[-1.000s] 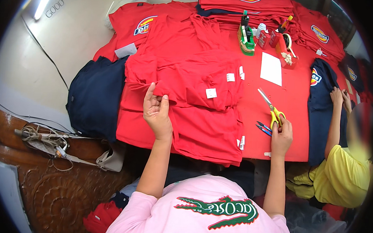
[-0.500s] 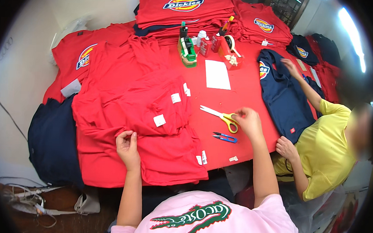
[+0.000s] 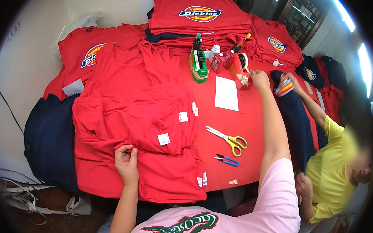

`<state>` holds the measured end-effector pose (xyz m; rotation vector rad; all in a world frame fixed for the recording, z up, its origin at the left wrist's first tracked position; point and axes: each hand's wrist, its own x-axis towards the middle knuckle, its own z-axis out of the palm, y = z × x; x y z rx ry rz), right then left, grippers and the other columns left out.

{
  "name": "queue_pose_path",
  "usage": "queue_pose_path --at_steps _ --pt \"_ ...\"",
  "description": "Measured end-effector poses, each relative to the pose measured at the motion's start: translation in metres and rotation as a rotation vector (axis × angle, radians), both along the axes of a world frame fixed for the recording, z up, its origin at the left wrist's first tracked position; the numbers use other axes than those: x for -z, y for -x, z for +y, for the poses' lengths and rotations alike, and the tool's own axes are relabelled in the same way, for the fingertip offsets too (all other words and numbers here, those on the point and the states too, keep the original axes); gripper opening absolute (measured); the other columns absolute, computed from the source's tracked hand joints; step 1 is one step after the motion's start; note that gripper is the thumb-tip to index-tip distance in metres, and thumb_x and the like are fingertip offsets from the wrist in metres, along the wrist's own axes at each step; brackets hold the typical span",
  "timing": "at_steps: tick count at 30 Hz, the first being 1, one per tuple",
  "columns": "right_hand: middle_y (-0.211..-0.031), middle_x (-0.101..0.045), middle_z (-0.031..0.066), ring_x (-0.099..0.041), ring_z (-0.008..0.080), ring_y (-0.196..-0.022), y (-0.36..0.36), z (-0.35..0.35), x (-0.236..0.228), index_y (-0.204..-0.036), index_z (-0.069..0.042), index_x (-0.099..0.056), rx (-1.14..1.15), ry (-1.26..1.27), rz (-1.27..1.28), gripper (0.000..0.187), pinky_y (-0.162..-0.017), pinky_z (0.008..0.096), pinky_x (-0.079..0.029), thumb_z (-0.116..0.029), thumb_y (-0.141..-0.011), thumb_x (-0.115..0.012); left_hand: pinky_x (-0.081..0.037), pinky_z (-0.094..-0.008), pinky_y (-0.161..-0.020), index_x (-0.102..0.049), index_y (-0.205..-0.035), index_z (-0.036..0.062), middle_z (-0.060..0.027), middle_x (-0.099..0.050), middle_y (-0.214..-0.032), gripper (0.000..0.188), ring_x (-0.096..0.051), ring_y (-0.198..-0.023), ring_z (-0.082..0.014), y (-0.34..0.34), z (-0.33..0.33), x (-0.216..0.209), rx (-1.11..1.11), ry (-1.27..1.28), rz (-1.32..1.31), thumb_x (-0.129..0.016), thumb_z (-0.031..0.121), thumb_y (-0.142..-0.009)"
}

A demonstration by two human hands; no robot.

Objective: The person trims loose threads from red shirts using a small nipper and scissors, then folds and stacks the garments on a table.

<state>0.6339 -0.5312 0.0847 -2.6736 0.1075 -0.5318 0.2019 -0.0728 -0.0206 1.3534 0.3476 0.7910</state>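
Note:
My left hand [image 3: 126, 163] pinches the folded lower edge of a red shirt [image 3: 124, 118] on the near left of the table. White labels [image 3: 164, 139] stick out along the right side of the layered red shirts. Out at the far right of the table, my right hand [image 3: 260, 79] is at a red tape dispenser [image 3: 237, 68] with crumpled whitish bits on its front. The fingers of that hand are bent together; anything between them is too small to make out. Yellow-handled scissors [image 3: 228, 140] and blue thread snips [image 3: 227, 160] lie between my arms.
A white sheet [image 3: 227, 93] lies mid-table, near a green tape dispenser [image 3: 199, 69] and small bottles [image 3: 217, 62]. Stacked red shirts [image 3: 203, 25] rise behind. On the right, a co-worker in yellow [image 3: 334, 168] handles a navy garment [image 3: 292, 117]. Dark blue cloth [image 3: 50, 139] sits at left.
My right hand has left the scissors and reached forward to the red tape dispenser. My left hand keeps its pinch on the shirt. The co-worker has lifted the navy garment's printed end.

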Motion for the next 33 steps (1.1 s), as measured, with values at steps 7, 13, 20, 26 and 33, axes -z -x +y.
queue_pose_path --at_steps 7,13,20,26,33 --pt "-0.082 -0.078 0.011 -0.075 0.0206 -0.077 -0.001 -0.007 -0.009 -0.101 -0.005 -0.082 -0.058 -0.161 -0.075 0.023 -0.076 0.0341 -0.056 -0.022 -0.087 -0.079 -0.05 -0.022 -0.084 -0.062 -0.114 0.001 -0.0034 -0.062 -0.109 0.024 -0.06 -0.092 -0.0081 0.003 0.001 -0.002 -0.015 -0.061 0.034 -0.07 -0.01 -0.095" --pt "-0.086 -0.077 0.0111 -0.074 0.0237 -0.086 0.028 0.003 -0.016 -0.122 -0.004 -0.073 0.05 -0.088 -0.105 0.043 -0.08 0.0376 -0.056 -0.016 -0.082 -0.083 -0.051 -0.0235 -0.087 -0.061 -0.116 0.001 -0.0033 -0.062 -0.109 0.023 -0.059 -0.095 -0.0089 0.003 0.001 -0.001 0.016 -0.048 0.039 -0.067 -0.009 -0.097" --pt "-0.088 -0.075 0.0145 -0.074 0.0348 -0.091 0.042 0.011 -0.001 -0.122 -0.006 -0.059 -0.038 -0.204 -0.123 0.038 -0.083 0.0465 -0.055 -0.008 -0.088 -0.075 -0.053 -0.0242 -0.087 -0.062 -0.114 0.0001 -0.0045 -0.061 -0.113 0.023 -0.061 -0.097 -0.0096 0.004 0.002 0.0 0.024 -0.042 0.022 -0.069 -0.011 -0.095" --pt "-0.084 -0.072 0.0153 -0.072 0.0367 -0.081 0.048 0.005 0.013 -0.117 -0.003 -0.057 -0.073 -0.179 -0.299 0.03 -0.076 0.0477 -0.055 -0.004 -0.091 -0.07 -0.05 -0.0233 -0.088 -0.061 -0.119 0.0009 -0.0029 -0.062 -0.111 0.024 -0.059 -0.096 -0.008 0.003 0.001 0.002 0.019 -0.061 0.011 -0.067 -0.009 -0.098" --pt "-0.089 -0.071 0.0171 -0.07 0.0378 -0.084 0.069 0.04 0.031 -0.111 -0.004 -0.056 0.038 -0.311 -0.42 0.025 -0.077 0.0476 -0.053 -0.006 -0.091 -0.071 -0.048 -0.0169 -0.077 -0.063 -0.135 -0.0018 0.0022 -0.057 -0.104 0.038 -0.054 -0.084 -0.0022 0.006 0.0 -0.008 -0.051 -0.047 -0.013 -0.067 -0.01 -0.097"
